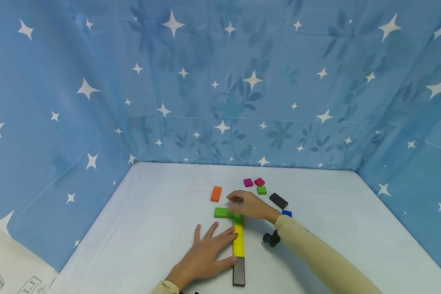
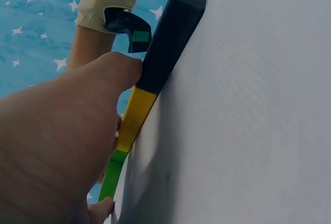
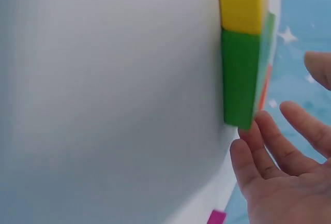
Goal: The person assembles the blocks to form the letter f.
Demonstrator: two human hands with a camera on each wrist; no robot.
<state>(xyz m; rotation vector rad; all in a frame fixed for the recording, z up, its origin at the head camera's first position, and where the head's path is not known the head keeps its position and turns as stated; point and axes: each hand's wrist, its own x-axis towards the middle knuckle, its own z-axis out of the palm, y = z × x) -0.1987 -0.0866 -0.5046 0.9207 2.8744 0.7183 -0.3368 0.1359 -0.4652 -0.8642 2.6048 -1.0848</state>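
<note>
A row of blocks runs away from me: a dark grey block nearest, then a yellow stretch, then a green block. Another green block lies crosswise to the left of the row's far end. My left hand is spread beside the row, fingertips on the yellow part and thumb at the dark block's edge. Over the green end hovers my right hand, its fingers loosely bent. In the right wrist view its fingertips are right at the green block's end, with nothing pinched.
An orange block lies beyond the crosswise green one. Farther back are a purple block, a red block and a small green block. A black block and a blue block lie right, by the right wrist.
</note>
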